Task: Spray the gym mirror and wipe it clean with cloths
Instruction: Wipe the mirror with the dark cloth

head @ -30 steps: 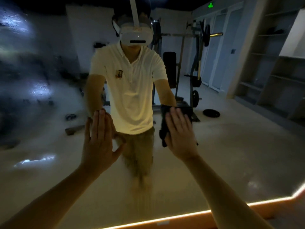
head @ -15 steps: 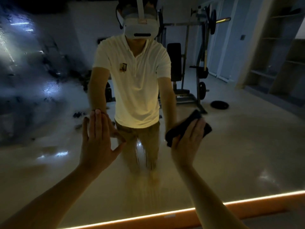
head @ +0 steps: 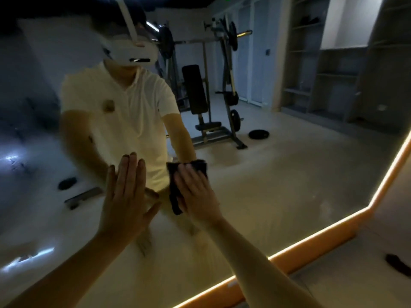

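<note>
Right hand (head: 195, 194) lies flat on a dark, soft cloth (head: 174, 197), fingers straight and slightly spread, pressing the crumpled fabric against the gym mirror (head: 289, 174). The cloth bunches out past the fingertips and hangs in a limp fold below the thumb side. Just beside it, the left hand (head: 124, 201) is laid palm-first on the bare glass, fingers straight and close together, thumb angled out; it holds nothing.

From where I stand, the mirror's left part looks hazy and streaked, while the right part reflects more sharply. A glowing orange-lit strip (head: 311, 238) runs along the mirror's angled lower edge. In the reflection the person wears a pale short-sleeved polo and a smooth white headset (head: 133, 52). Behind them are a padded black weight bench (head: 195, 90) in a metal rack, a round dark plate (head: 258, 134) lying on the pale floor, and open shelving (head: 333, 74) by the wall.
</note>
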`<state>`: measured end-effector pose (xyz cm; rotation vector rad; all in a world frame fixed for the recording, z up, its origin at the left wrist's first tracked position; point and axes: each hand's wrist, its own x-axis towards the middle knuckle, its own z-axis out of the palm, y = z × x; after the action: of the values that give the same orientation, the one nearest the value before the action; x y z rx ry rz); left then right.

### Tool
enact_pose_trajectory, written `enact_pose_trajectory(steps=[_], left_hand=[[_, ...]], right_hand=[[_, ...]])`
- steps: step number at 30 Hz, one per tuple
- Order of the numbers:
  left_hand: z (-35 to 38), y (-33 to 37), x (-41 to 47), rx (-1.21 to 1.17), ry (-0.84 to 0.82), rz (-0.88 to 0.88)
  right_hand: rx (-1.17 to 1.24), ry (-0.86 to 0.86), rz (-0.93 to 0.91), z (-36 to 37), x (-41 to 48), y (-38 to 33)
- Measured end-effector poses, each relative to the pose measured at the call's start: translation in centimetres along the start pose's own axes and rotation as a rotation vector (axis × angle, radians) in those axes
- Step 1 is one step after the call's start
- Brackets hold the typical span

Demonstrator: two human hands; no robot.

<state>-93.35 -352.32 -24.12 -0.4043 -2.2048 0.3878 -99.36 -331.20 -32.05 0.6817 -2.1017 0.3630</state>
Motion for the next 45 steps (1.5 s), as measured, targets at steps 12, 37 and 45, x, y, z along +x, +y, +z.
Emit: enact_pose_trajectory(steps=[12, 37, 45], left_hand=[[2.1, 0.0, 0.4, 0.009, -0.052, -0.007], [-5.6, -9.3, 2.0, -0.105, 0.139, -0.113], [-7.6, -12.7, 8.5, -0.068, 0.331, -0.149]], right_hand=[[0.229, 0.138, 1.004, -2.5, -4.7, 8.4], [-0.138, 0.186, -0.019, -7.6, 17.1, -4.5], [-0.159, 0.277, 0.058, -13.0, 24.6, -3.6]])
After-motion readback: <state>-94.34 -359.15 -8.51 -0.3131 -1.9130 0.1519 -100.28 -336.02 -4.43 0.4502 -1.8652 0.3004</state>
